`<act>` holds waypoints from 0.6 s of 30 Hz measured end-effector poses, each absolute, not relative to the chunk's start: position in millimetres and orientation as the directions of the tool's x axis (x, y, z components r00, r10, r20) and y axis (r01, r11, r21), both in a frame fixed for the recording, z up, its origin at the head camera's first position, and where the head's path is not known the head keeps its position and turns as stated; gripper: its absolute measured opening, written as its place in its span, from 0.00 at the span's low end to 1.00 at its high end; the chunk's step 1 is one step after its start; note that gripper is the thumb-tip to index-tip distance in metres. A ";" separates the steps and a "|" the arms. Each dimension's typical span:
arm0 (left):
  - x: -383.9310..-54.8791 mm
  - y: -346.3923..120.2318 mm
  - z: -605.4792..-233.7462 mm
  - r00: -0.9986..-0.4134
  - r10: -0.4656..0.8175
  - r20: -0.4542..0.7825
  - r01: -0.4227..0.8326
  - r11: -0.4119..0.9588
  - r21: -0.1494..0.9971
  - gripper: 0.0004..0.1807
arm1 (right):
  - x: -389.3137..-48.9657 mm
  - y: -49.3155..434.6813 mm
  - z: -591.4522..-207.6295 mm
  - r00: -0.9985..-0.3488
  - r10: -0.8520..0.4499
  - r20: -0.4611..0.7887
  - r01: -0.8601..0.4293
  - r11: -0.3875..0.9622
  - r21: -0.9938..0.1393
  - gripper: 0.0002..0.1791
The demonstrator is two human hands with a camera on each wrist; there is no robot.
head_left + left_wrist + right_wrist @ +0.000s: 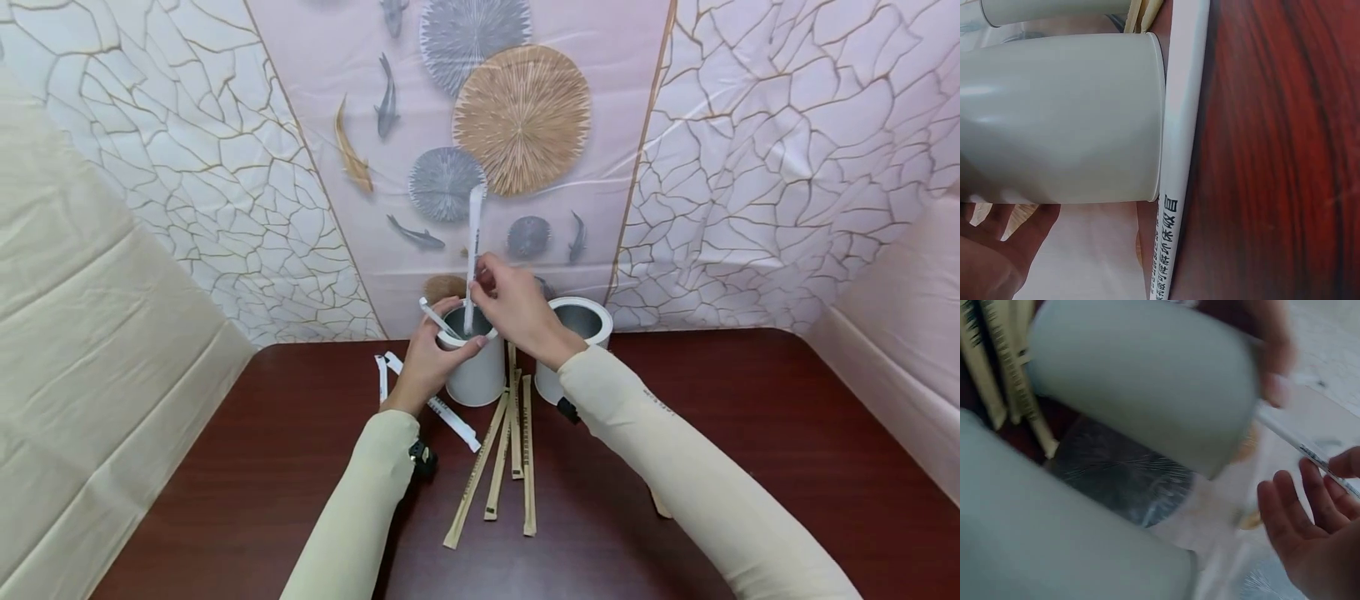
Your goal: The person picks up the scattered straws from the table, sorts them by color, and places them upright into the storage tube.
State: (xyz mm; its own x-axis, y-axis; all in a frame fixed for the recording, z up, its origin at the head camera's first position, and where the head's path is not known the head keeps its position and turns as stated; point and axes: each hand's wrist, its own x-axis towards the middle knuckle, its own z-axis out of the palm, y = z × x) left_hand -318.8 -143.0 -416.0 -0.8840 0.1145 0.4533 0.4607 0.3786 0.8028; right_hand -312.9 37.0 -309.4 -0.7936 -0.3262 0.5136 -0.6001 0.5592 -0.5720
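Head view: I see the right hand [517,307] pinching a white packet [474,233], its lower end inside the left can [477,375], whose rim the left hand [431,360] grips; a loosened pinch, I'd judge, might topple it outside.

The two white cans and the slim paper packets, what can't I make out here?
Head view: the floor of the left can, hidden by its near wall.
Head view: most of a brown strip, covered by the right sleeve.
Left wrist view: the left can's rim, cut off by the left edge.
Right wrist view: print on the white packet in the right hand, too small and blurred to read.
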 end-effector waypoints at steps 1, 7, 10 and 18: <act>-319.3 -141.2 -415.5 -0.883 0.115 0.456 0.463 0.378 0.802 0.38 | -314.2 37.1 -313.5 -0.794 -0.343 0.501 -0.598 0.586 -0.547 0.08; -320.1 -135.3 -413.8 -0.882 0.118 0.456 0.467 0.353 0.811 0.37 | -317.3 38.7 -328.7 -0.818 -0.391 0.421 -0.566 0.676 -0.472 0.07; -320.1 -134.7 -414.9 -0.889 0.119 0.443 0.455 0.342 0.822 0.37 | -315.2 40.7 -328.6 -0.836 -0.378 0.397 -0.540 0.694 -0.476 0.08; -316.4 -140.8 -416.7 -0.900 0.092 0.427 0.430 0.356 0.830 0.38 | -304.1 54.8 -311.9 -0.856 -0.324 0.402 -0.511 0.647 -0.566 0.10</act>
State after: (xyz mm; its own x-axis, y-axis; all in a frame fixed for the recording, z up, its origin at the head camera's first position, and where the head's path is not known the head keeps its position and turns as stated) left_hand -316.4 -140.8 -416.7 -0.8998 0.0916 0.4267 0.4297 0.3562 0.8297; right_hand -304.1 54.8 -311.9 -0.8560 -0.3244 0.4024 -0.5111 0.6473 -0.5655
